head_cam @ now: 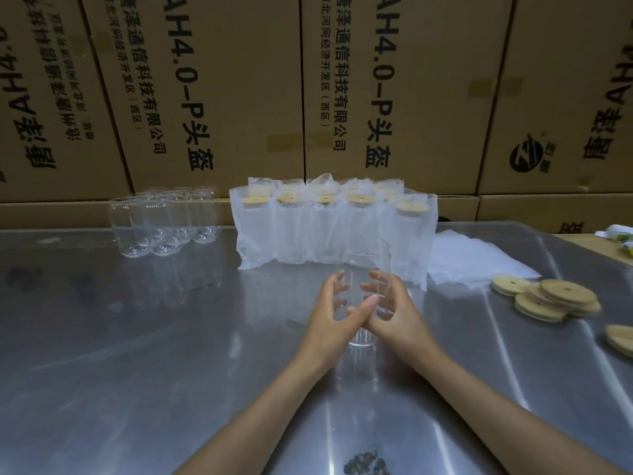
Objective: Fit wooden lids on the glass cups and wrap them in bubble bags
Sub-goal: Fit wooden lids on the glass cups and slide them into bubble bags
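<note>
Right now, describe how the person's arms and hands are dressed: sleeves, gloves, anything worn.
Both forearms are bare as far as the frame shows, with no sleeves in view. The left hand and right hand wear no gloves; no rings, watch or bracelets show.

Both hands, left hand [330,308] and right hand [390,311], cup a clear, lidless glass cup [363,286] standing upright on the shiny metal table [137,354].
</note>
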A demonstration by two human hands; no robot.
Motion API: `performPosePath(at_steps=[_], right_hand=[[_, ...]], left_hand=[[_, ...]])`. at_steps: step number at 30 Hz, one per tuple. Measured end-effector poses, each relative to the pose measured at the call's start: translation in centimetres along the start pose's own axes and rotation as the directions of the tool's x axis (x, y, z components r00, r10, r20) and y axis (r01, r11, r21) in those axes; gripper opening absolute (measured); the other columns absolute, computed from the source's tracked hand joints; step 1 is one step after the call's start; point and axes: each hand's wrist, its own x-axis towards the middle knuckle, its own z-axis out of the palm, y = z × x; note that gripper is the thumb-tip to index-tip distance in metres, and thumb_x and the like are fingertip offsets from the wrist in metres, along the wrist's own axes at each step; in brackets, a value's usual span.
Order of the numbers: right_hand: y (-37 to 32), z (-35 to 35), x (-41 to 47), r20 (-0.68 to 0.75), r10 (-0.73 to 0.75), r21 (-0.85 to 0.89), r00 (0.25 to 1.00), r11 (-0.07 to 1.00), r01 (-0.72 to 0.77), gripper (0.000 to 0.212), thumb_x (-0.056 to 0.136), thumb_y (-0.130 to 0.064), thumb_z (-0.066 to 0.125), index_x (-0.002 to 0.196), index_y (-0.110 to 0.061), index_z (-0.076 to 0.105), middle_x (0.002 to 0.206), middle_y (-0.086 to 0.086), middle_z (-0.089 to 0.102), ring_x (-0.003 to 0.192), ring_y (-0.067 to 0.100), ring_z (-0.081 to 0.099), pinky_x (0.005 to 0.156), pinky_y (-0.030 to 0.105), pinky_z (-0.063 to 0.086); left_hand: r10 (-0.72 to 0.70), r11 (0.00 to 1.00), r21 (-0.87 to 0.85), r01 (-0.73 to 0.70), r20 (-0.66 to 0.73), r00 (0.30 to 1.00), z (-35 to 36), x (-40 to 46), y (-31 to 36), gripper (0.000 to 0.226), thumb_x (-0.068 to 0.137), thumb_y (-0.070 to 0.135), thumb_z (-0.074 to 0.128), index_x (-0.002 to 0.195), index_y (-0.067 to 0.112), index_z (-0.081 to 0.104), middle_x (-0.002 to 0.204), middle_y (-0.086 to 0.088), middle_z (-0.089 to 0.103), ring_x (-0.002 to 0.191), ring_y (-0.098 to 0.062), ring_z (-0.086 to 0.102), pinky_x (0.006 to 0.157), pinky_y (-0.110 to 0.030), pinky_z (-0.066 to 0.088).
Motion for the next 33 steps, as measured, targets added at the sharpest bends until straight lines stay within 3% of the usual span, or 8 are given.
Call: performPosePath(at_steps=[5, 9, 12, 14, 16, 20, 25, 33], right_hand=[[0.2, -0.5, 0.1, 0.140, 0.068, -0.010, 0.988, 0.998, -0.067, 0.071, 0.067, -0.040, 0.071, 0.126, -0.043, 0.032, 0.131, -0.011, 0.048, 0.122, -0.002, 0.048, 0.082, 0.004, 0.039], [-0.1, -2.6, 1.1, 0.263, 0.171, 0.028, 0.950, 0.982, -0.185, 0.086, 0.063, -0.031, 0.062, 0.142, -0.029, 0.026, 0.144, -0.007, 0.032, 0.132, 0.003, 0.028, 0.093, 0.015, 0.035], [-0.5, -5.9, 2.0, -0.028, 0.170, 0.014, 0.985, 0.985, -0.169, 0.072, 0.064, -0.026, 0.059, 0.133, -0.022, 0.043, 0.143, -0.001, 0.041, 0.133, 0.013, 0.035, 0.096, 0.021, 0.034], [0.4, -8.9, 2.3, -0.383, 0.016, -0.335, 0.924, 0.929, -0.155, 0.058, 0.077, -0.026, 0.067, 0.132, -0.015, 0.050, 0.138, 0.009, 0.048, 0.132, 0.024, 0.037, 0.105, 0.033, 0.029], [1.8, -11.9, 2.1, -0.580, -0.190, -0.615, 0.792, 0.739, -0.274, 0.054, 0.080, -0.026, 0.069, 0.129, -0.010, 0.053, 0.132, 0.015, 0.050, 0.129, 0.032, 0.036, 0.109, 0.043, 0.023], [3.9, -15.9, 1.7, -0.756, -0.203, -0.576, 0.622, 0.657, -0.486, 0.064, 0.077, -0.034, 0.073, 0.131, -0.008, 0.051, 0.140, 0.019, 0.042, 0.133, 0.036, 0.031, 0.110, 0.050, 0.019], [4.5, -18.6, 2.3, -0.846, -0.016, -0.389, 0.533, 0.701, -0.597, 0.066, 0.080, -0.036, 0.070, 0.137, -0.012, 0.047, 0.152, 0.014, 0.031, 0.138, 0.036, 0.023, 0.111, 0.049, 0.022], [5.2, -19.8, 2.4, -0.667, 0.094, -0.525, 0.739, 0.644, -0.556, 0.041, 0.087, -0.034, 0.064, 0.125, -0.021, 0.059, 0.137, 0.008, 0.046, 0.117, 0.035, 0.051, 0.091, 0.042, 0.042]], left_hand=[[-0.020, 1.000, -0.021, 0.020, 0.023, 1.000, -0.4, 0.3, -0.3, 0.071, 0.070, 0.051, 0.072, 0.131, 0.038, 0.038, 0.132, 0.007, 0.048, 0.123, -0.015, 0.050, 0.100, -0.030, 0.047], [-0.024, 0.999, -0.023, 0.025, 0.021, 0.999, -0.7, 0.4, -0.5, 0.064, 0.071, 0.050, 0.075, 0.124, 0.043, 0.040, 0.130, 0.006, 0.050, 0.121, -0.015, 0.051, 0.103, -0.036, 0.045], [-0.016, 1.000, -0.012, 0.017, 0.015, 1.000, -0.9, 0.3, -0.5, 0.065, 0.067, 0.051, 0.073, 0.124, 0.044, 0.042, 0.128, 0.008, 0.051, 0.120, -0.015, 0.053, 0.099, -0.031, 0.046], [-0.012, 1.000, -0.010, 0.013, 0.018, 1.000, -1.0, 0.3, -0.6, 0.065, 0.068, 0.053, 0.074, 0.124, 0.045, 0.043, 0.127, 0.009, 0.052, 0.119, -0.014, 0.054, 0.099, -0.031, 0.046], [-0.015, 1.000, -0.005, 0.015, 0.016, 1.000, -1.0, 0.2, -0.6, 0.067, 0.066, 0.052, 0.072, 0.126, 0.044, 0.043, 0.127, 0.009, 0.052, 0.119, -0.013, 0.054, 0.098, -0.030, 0.046], [-0.018, 1.000, 0.006, 0.018, 0.018, 1.000, -1.0, 0.1, -0.5, 0.073, 0.063, 0.053, 0.068, 0.130, 0.041, 0.042, 0.128, 0.010, 0.052, 0.119, -0.013, 0.054, 0.098, -0.031, 0.046], [-0.013, 1.000, 0.000, 0.013, 0.016, 1.000, -0.9, 0.1, -0.5, 0.067, 0.064, 0.050, 0.069, 0.126, 0.042, 0.044, 0.125, 0.010, 0.053, 0.118, -0.013, 0.054, 0.097, -0.031, 0.047], [-0.017, 1.000, 0.014, 0.017, 0.020, 1.000, -0.7, 0.1, -0.3, 0.067, 0.068, 0.056, 0.074, 0.126, 0.044, 0.043, 0.127, 0.011, 0.052, 0.119, -0.012, 0.054, 0.096, -0.030, 0.048]])
